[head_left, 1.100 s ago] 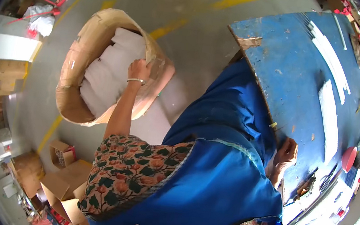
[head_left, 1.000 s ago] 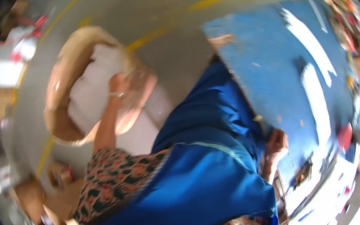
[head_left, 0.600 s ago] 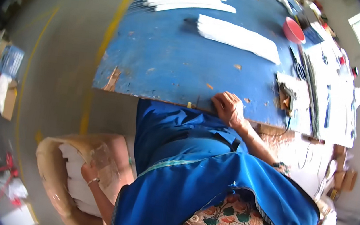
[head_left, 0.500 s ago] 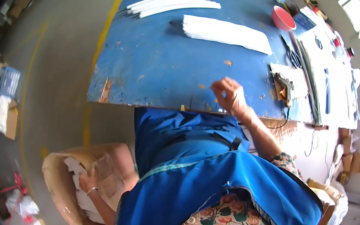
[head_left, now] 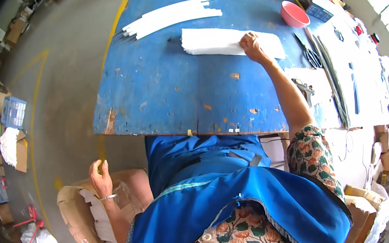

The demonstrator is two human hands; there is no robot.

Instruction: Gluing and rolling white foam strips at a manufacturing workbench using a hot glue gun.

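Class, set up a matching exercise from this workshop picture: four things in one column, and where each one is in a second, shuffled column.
1 right hand
2 left hand
3 pink bowl
4 scissors

a lifted above the cardboard box on the floor
b on the stack of white sheets
c far edge of the blue table
d just right of the white stack

Pairs: 1-b, 2-a, 3-c, 4-d

bowl (head_left: pixel 294 14): 1 | scissors (head_left: pixel 308 50): 1 | blue crate (head_left: pixel 13 112): 1 | hands: 2

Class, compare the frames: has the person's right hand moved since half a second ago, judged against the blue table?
Yes. The right hand has moved away from the blue table's near edge, farther across it, and now rests on the white stack.
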